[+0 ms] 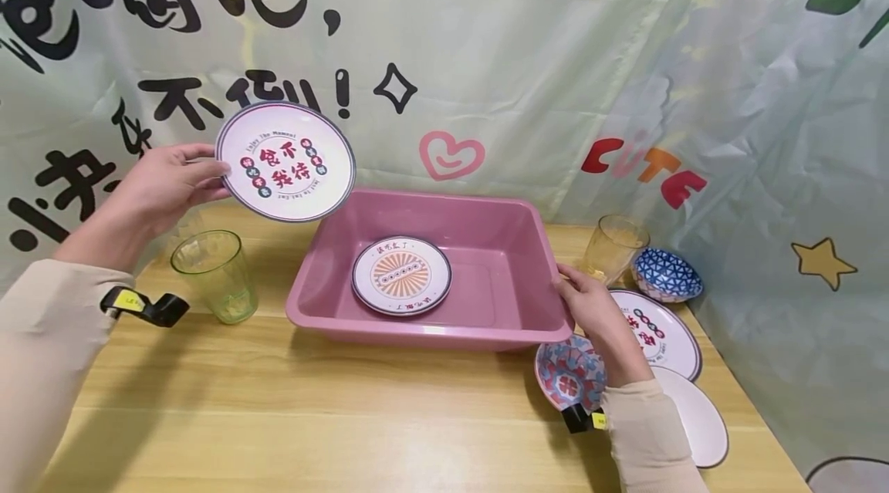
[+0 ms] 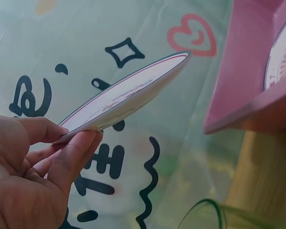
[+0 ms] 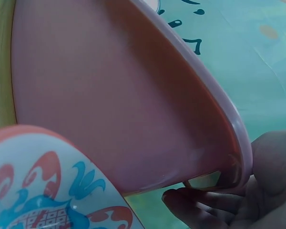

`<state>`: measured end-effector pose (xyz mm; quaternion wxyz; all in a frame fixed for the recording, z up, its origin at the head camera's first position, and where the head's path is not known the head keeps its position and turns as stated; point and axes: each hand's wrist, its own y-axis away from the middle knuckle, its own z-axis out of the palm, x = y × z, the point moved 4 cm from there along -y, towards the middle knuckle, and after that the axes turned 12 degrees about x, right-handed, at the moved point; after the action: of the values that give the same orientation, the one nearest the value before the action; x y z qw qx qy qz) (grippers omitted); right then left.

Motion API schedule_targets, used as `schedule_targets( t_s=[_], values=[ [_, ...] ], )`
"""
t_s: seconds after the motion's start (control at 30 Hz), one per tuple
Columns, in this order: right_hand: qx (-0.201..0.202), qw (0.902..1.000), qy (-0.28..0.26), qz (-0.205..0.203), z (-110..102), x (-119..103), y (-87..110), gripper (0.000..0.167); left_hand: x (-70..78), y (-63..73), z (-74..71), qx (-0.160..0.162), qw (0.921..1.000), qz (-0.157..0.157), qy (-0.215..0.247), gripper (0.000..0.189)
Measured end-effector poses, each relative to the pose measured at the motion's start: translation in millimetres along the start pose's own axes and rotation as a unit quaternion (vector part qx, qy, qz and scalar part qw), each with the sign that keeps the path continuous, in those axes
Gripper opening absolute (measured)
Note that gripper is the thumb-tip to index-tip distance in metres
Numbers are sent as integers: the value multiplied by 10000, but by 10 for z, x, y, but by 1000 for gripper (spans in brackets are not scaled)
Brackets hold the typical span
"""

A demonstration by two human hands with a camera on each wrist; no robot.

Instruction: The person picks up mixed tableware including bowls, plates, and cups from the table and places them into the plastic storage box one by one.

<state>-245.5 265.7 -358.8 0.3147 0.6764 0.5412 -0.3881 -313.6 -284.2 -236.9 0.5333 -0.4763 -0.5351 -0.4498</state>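
Observation:
Raised above the left side of the table, my left hand (image 1: 170, 180) pinches a white plate (image 1: 286, 161) by its left edge, thumb on one face and fingers on the other. The plate has a dark rim and red lettering. In the left wrist view it appears nearly edge-on. My right hand (image 1: 590, 308) grips the right rim of a pink basin (image 1: 430, 335); the right wrist view shows the fingers under that rim. Inside the basin, toward its left, lies a plate (image 1: 401, 275) with an orange sunburst print.
A green glass (image 1: 215, 277) stands left of the basin. At the right are a clear glass (image 1: 614, 246), a blue patterned bowl (image 1: 668, 275), a lettered plate (image 1: 667, 335), a plain white plate (image 1: 698, 420) and a red-blue bowl (image 1: 566, 369). A printed curtain (image 1: 514, 76) hangs behind.

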Motion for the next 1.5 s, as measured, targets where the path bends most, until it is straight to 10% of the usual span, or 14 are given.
schedule_targets(
  t_s=[0.57,1.5],
  values=[
    [44,9760,1906,-1057,-103,-145,31,44,-77,23,390,-304,9995,-61,55,29],
    [85,9586,2377,-1566,-147,-714,-81,57,-297,14,784,-744,9922,-440,896,26]
  ],
)
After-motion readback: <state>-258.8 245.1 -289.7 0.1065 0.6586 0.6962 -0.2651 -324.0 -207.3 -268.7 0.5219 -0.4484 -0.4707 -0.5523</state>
